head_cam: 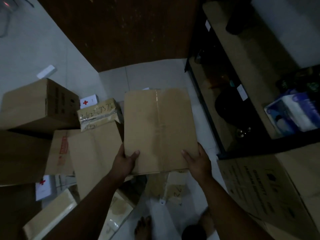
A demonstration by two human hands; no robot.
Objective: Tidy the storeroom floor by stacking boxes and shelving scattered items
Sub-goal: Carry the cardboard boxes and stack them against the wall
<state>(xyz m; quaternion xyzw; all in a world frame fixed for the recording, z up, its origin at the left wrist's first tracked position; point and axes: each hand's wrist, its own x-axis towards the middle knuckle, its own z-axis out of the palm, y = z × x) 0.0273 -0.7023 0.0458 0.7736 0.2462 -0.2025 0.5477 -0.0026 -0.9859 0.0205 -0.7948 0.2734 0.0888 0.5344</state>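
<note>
A taped brown cardboard box (157,125) is held up in the middle of the view, above the floor. My left hand (123,162) grips its near left corner, thumb on top. My right hand (198,161) grips its near right corner, thumb lying on the top face. Under and beside it lie more cartons: a flat carton with a red label (86,151), a small parcel with handwriting and shiny tape (98,115), and a larger box (39,104) at the left.
A dark metal shelf rack (230,94) stands at the right, with a blue-and-white pack (292,115) on it. A printed carton (270,186) sits at its foot. Two white red-cross boxes (89,101) (44,187) and parcels (50,215) litter the pale tiled floor (155,75). My bare feet (143,227) are below.
</note>
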